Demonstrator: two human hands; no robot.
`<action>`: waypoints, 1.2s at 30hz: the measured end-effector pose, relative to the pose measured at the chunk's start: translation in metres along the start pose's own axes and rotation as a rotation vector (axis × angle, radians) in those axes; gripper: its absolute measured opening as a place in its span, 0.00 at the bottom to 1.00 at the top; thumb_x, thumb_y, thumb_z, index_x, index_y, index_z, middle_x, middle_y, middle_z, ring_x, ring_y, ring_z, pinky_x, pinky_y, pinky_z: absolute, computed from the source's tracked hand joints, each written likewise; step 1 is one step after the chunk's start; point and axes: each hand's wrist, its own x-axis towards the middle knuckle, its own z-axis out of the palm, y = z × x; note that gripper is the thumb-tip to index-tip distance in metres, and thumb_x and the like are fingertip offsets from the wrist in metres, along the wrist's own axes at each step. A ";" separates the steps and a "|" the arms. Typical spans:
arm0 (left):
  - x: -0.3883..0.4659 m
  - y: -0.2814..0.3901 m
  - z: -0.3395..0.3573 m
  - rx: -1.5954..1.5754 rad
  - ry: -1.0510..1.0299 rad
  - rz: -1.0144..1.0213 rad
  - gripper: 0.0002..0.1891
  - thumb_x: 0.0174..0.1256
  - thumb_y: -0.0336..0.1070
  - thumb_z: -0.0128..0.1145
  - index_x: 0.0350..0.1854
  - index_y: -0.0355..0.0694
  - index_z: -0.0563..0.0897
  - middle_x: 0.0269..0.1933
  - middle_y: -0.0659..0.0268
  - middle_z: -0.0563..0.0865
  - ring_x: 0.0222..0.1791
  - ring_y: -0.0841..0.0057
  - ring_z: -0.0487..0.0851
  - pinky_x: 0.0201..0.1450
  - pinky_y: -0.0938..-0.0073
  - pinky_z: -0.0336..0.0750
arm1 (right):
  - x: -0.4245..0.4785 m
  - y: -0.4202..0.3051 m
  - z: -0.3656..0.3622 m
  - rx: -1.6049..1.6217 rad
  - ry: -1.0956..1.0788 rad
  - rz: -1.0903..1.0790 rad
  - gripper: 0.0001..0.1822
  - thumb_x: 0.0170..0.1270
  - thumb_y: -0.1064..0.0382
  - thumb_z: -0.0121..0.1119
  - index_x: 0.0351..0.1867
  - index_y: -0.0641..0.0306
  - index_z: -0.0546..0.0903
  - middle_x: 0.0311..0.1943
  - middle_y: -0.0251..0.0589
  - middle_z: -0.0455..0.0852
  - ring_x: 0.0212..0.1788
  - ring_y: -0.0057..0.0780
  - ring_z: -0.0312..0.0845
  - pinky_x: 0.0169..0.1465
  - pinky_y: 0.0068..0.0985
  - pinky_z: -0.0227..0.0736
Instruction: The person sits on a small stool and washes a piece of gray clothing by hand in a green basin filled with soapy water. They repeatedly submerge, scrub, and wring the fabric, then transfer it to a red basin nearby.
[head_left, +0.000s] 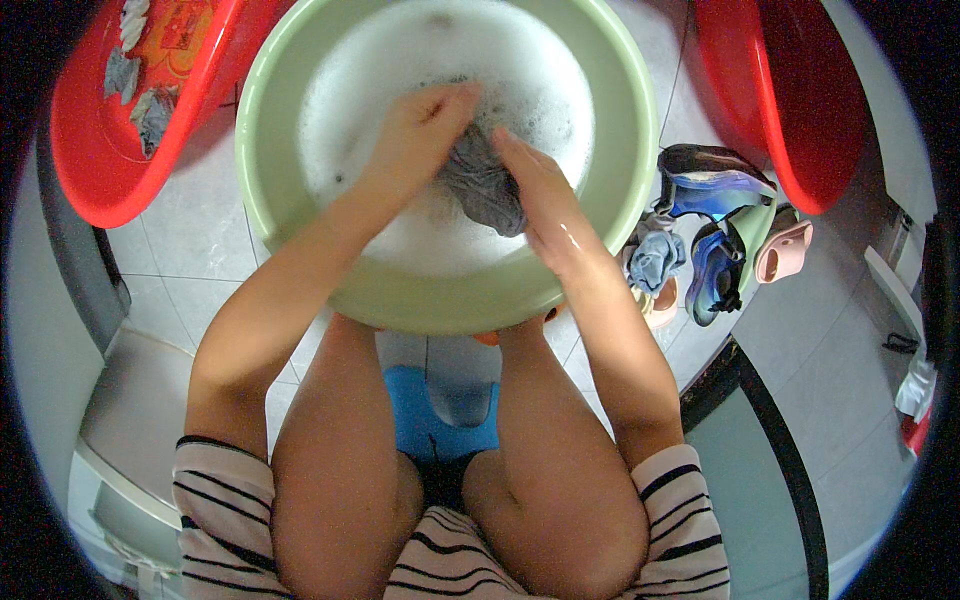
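Observation:
A large light-green plastic basin (450, 304) stands in front of my knees, with white suds (367, 75) over the water in it. Over the suds, a wet dark-grey cloth (487, 187) is bunched between my two hands. My left hand (431, 124) has its fingers curled at the upper left end of the cloth. Along the cloth's right side lies my right hand (536, 180), the thumb side near its top and the wrist wet with some foam. The undersides of both hands are hidden, and the cloth's lower end hangs between them.
A red basin (120, 202) with small cloth items (154, 120) is at upper left. Another red basin (810, 172) is at upper right. Blue-black sneakers (716, 262), a pink slipper (784, 251) and a crumpled blue cloth (656, 262) are right of the green basin, on the tiled floor.

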 end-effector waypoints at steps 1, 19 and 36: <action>0.001 -0.003 -0.013 -0.002 -0.025 -0.068 0.18 0.62 0.49 0.49 0.21 0.41 0.77 0.23 0.71 0.78 0.29 0.81 0.74 0.32 0.77 0.67 | 0.000 0.002 -0.009 -0.144 -0.069 -0.042 0.15 0.60 0.56 0.53 0.41 0.66 0.76 0.34 0.36 0.79 0.37 0.22 0.72 0.43 0.19 0.66; 0.026 -0.062 -0.015 0.592 -0.004 -0.064 0.13 0.56 0.42 0.53 0.37 0.39 0.78 0.34 0.53 0.81 0.34 0.61 0.79 0.39 0.67 0.71 | 0.068 0.040 -0.031 -0.474 0.364 -0.165 0.13 0.57 0.60 0.55 0.41 0.65 0.76 0.29 0.36 0.79 0.31 0.25 0.71 0.36 0.22 0.67; -0.026 0.015 0.024 0.764 -0.200 0.455 0.15 0.61 0.48 0.45 0.33 0.43 0.80 0.37 0.59 0.82 0.35 0.60 0.80 0.36 0.61 0.72 | -0.002 0.008 0.029 0.638 0.208 0.098 0.13 0.64 0.51 0.44 0.37 0.56 0.73 0.26 0.33 0.76 0.28 0.25 0.70 0.30 0.26 0.65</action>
